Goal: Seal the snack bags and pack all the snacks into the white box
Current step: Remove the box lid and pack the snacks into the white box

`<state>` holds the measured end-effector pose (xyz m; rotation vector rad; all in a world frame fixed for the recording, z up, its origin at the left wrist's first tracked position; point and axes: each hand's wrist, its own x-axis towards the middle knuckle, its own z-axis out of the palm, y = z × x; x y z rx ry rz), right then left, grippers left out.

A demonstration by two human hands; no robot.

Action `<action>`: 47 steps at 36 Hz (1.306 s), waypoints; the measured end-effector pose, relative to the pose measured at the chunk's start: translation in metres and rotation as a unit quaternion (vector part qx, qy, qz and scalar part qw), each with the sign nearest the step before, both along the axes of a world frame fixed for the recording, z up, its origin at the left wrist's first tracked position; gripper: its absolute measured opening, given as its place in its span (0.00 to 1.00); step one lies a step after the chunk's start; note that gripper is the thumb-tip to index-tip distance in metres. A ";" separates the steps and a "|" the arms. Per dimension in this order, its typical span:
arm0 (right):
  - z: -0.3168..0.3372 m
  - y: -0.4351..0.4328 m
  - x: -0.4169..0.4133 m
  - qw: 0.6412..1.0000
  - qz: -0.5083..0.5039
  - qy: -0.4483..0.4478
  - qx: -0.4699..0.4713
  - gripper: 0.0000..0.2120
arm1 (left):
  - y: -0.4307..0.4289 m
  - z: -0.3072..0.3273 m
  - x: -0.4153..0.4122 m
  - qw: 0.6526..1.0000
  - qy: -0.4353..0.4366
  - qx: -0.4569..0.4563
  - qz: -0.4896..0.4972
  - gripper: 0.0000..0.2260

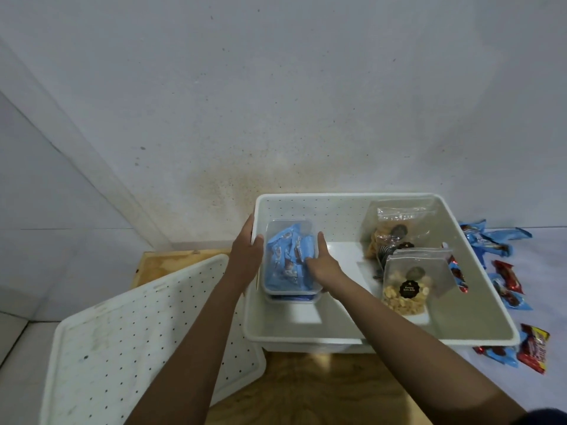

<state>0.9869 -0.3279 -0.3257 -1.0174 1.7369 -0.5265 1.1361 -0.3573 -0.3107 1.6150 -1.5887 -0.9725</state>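
Head view, looking down from where the person stands: the white box (380,196) sits open on a wooden table (306,391), right of centre in the frame. Its dotted lid (138,332) lies off at the lower left.

Inside the box, against its left wall, a clear container (288,256) packed with blue-wrapped snacks sits on top of a second container (291,299), of which only the front edge shows. The right hand (322,260) holds the upper container by its right edge, thumb laid over the top and fingers running up along the side. The left hand (245,256) lies across the box's left rim, with the thumb inside beside the container and the fingers outside the wall. I cannot tell whether it clamps the wall or only rests there.

On the right of the box stand two zip bags. The peanut bag (408,289) is in front. The bag of chips (395,231) is behind it and leans on the far wall. Something red-wrapped shows between the peanut bag and the right wall.

Outside the box, along the right edge of the frame, loose blue packets (491,240) and red packets (532,348) lie scattered on a pale cloth (549,277).
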 end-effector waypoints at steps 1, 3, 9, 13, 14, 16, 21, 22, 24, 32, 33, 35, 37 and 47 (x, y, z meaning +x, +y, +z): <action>0.003 0.001 -0.004 1.000 0.010 0.004 0.004 0.36 | 0.001 0.001 -0.001 1.000 -0.003 -0.002 0.004 0.15; 0.011 0.005 -0.015 0.999 0.031 0.018 0.001 0.36 | 0.002 0.003 -0.004 0.999 -0.024 -0.010 0.019 0.13; 0.054 0.016 -0.067 0.991 -0.012 0.044 -0.125 0.29 | -0.004 0.023 -0.024 0.992 -0.098 -0.032 0.073 0.14; 0.085 0.033 -0.122 0.971 -0.077 0.048 -0.223 0.26 | -0.006 0.054 -0.077 0.994 -0.092 -0.055 0.021 0.21; 0.092 0.039 -0.138 0.964 -0.089 0.063 -0.242 0.25 | -0.003 0.062 -0.096 0.994 -0.090 -0.068 0.001 0.21; 0.101 0.053 -0.171 0.953 -0.109 0.083 -0.270 0.24 | 0.007 0.073 -0.138 0.991 -0.082 -0.100 -0.036 0.21; 0.091 0.092 -0.261 0.938 -0.140 0.132 -0.289 0.23 | 0.061 0.077 -0.243 0.978 -0.036 -0.154 -0.136 0.21; 0.083 0.102 -0.279 0.938 -0.140 0.140 -0.283 0.23 | 0.076 0.075 -0.263 0.975 -0.029 -0.159 -0.152 0.21; 0.063 0.122 -0.311 0.943 -0.139 0.152 -0.262 0.22 | 0.105 0.067 -0.299 0.969 -0.019 -0.171 -0.177 0.21; -0.037 0.190 -0.375 0.963 -0.008 0.187 -0.194 0.27 | 0.206 -0.026 -0.393 0.970 -0.051 -0.147 -0.185 0.23; -0.051 0.195 -0.379 0.958 0.019 0.204 -0.201 0.30 | 0.214 -0.042 -0.397 0.976 -0.052 -0.127 -0.170 0.23; -0.080 0.201 -0.387 0.942 0.062 0.251 -0.211 0.32 | 0.227 -0.076 -0.399 0.983 -0.070 -0.098 -0.139 0.22; -0.104 0.203 -0.395 0.932 0.082 0.291 -0.202 0.31 | 0.235 -0.106 -0.396 0.982 -0.123 -0.072 -0.125 0.23; -0.130 0.151 -0.427 0.887 0.095 0.332 -0.307 0.26 | 0.180 -0.148 -0.402 0.928 -0.343 -0.097 -0.104 0.29</action>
